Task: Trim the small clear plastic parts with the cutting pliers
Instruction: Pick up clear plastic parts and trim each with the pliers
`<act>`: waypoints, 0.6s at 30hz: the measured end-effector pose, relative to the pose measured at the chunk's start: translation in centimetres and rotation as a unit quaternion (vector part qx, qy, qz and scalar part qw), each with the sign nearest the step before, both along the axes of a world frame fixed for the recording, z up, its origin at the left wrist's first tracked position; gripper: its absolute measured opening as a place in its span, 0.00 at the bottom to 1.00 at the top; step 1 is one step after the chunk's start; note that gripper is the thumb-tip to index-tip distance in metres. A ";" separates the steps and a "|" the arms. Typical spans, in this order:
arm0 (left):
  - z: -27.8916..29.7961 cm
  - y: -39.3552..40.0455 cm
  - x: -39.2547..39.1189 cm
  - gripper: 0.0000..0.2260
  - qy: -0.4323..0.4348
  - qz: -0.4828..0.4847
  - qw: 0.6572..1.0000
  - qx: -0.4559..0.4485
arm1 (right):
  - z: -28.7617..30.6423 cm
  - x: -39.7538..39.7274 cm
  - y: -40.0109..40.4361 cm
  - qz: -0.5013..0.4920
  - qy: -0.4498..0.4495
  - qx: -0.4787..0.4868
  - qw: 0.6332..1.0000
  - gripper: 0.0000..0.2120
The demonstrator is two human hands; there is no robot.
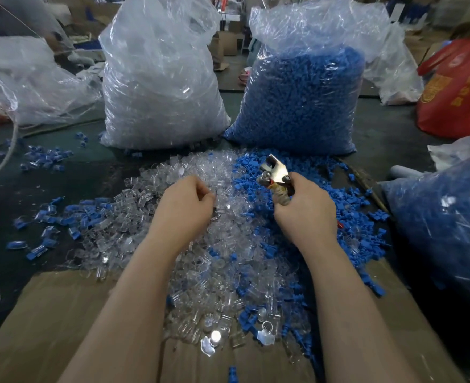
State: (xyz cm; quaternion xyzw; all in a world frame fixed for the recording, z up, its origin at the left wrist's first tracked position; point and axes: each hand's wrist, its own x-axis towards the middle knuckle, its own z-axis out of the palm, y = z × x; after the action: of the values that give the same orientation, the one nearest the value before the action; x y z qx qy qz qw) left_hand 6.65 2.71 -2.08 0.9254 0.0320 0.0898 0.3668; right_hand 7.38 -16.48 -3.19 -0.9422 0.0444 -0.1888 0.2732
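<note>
My right hand is wrapped around the handles of the cutting pliers, head pointing up and away from me, metal jaws slightly apart with nothing between them as far as I can see. The handles look taped or wrapped in something grubby where my fingers curl over them.

My left hand is down on the heap of small clear plastic parts, fingers curled in toward the thumb like a pinch. Honestly can't tell if there's actually a piece between the fingertips, the clear stuff just blends into the pile underneath.

The clear pile sits right in front of me, spilling over a sheet of cardboard on the dark table. Just to its right, touching and mixing in at the edge, is a heap of blue plastic parts. More blue and clear bits are scattered off to the left.

Behind the piles stand two big see-through bags side by side: the left bag of clear parts and the right bag of blue parts. Another bag of blue pieces lies at my right, and there's a red bag with yellow print behind it.
</note>
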 end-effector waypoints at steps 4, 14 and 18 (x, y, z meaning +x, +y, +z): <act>0.7 -0.5 -0.1 0.02 0.029 -0.012 0.971 -0.239 | 0.4 -0.2 0.0 -0.006 -0.018 0.022 1.000 0.07; 1.8 -1.6 -0.4 0.17 0.129 -0.076 0.785 -0.601 | 1.3 -0.3 0.3 0.085 -0.044 0.244 0.965 0.05; 1.9 -1.6 -0.5 0.17 0.130 -0.078 0.772 -0.617 | 1.4 -0.5 0.1 0.132 -0.045 0.294 0.945 0.05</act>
State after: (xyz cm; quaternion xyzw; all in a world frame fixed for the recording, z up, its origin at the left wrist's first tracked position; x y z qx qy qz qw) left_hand 6.12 1.11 -0.19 0.5020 0.0558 -0.0990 0.8573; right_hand 6.92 -16.33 -1.75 -0.8077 -0.0394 -0.1713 0.5627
